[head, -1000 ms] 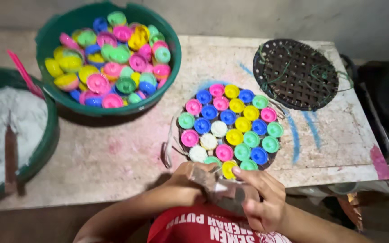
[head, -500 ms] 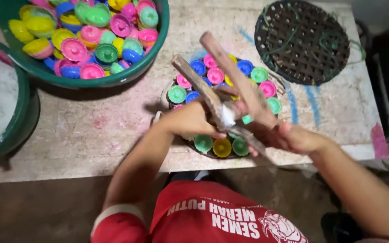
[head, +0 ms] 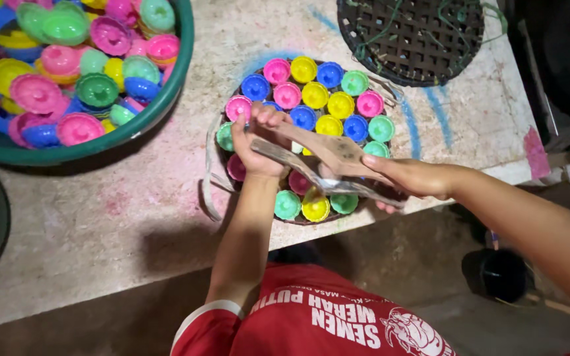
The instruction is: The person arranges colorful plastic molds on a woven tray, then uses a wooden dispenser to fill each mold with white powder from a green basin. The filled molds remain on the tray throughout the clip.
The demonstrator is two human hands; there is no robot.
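Both hands clamped on wooden tongs [head: 324, 158] — left hand [head: 258, 142], right hand [head: 413, 178] — over the tray of coloured cups [head: 328, 99], probably mid-press; next needs aligning on one cup.

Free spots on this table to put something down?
Bare stained stone tabletop between the green plastic basin of coloured cups and the round woven tray of cups, down to the near edge. Crowded: that tray, under both hands, and the dark woven tray at the far right.
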